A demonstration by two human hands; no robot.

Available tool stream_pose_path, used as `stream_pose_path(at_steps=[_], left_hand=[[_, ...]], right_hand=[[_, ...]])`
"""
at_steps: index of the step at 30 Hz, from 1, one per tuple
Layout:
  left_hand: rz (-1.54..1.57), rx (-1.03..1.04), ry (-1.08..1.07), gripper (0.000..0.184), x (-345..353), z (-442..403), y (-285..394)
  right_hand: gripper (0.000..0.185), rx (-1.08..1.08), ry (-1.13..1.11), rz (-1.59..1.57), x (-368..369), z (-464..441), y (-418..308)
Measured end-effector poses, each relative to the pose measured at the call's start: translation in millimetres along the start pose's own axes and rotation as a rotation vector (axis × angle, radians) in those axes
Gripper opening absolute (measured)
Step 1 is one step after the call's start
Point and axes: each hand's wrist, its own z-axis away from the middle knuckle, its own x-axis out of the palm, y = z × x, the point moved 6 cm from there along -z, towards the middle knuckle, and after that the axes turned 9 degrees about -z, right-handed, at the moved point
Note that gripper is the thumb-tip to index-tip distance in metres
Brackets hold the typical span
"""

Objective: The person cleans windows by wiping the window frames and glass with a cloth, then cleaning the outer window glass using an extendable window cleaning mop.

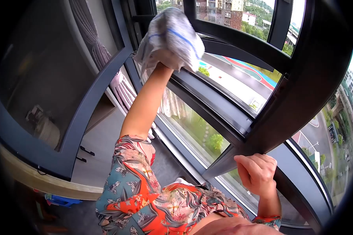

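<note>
My left hand is raised at the upper middle, holding a white and grey cloth with blue stripes. The cloth drapes over the fingers and hides most of them. It is at the far end of the dark window frame, near the opening; whether it touches the frame I cannot tell. Lower right, my right hand is closed, its fingers curled against the thick dark window post. Part of that grip is hidden.
An opened dark-framed sash swings inward on the left. Behind it hang gathered curtains and a grey cabinet with black handles. A wooden ledge runs along the lower left. Outside lie a road, trees and buildings far below.
</note>
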Motion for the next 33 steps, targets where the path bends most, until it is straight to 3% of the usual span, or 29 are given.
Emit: stream_pose_path(at_steps=[8, 9, 15, 20, 23, 26, 28, 29, 32, 33], left_hand=[[0.038, -0.193, -0.091, 0.02, 16.9, -25.9, -137.8], [0.071, -0.186, -0.087, 0.019, 3.5, -32.1, -100.8], [0.472, -0.461, -0.061, 0.018, 22.2, -34.2, -110.5], [1.211, -0.989, -0.016, 0.017, 3.6, -24.5, -39.7], [1.592, -0.896, -0.29, 0.014, 19.4, -19.6, -12.1], [1.724, -0.864, -0.306, 0.013, 5.3, -6.1, 59.0], [1.886, -0.785, -0.425, 0.02, 0.6, -0.2, 95.2], [1.895, -0.909, -0.438, 0.011, -12.2, 0.2, 123.8], [1.671, -0.779, -0.354, 0.019, -5.6, 4.8, 112.5], [1.388, -0.533, -0.332, 0.019, -16.9, 11.6, 119.2]], right_hand=[[0.024, 0.016, 0.004, 0.092, 2.5, -10.0, -7.1], [0.023, -0.002, 0.079, 0.105, -25.3, 40.4, -30.8], [0.024, 0.008, 0.113, 0.122, -37.0, 73.7, -41.1], [0.023, 0.003, 0.138, 0.145, -41.6, 82.2, -44.9], [0.022, 0.006, 0.162, 0.135, -42.6, 77.7, -44.9], [0.026, -0.008, 0.125, 0.147, -38.9, 70.0, -47.0], [0.026, 0.0, 0.091, 0.147, -37.8, 61.3, -46.6], [0.027, 0.004, 0.082, 0.144, -37.6, 55.5, -46.1], [0.026, 0.006, 0.054, 0.139, -34.0, 47.7, -45.7], [0.026, -0.003, 0.047, 0.143, -31.9, 50.2, -47.2]])
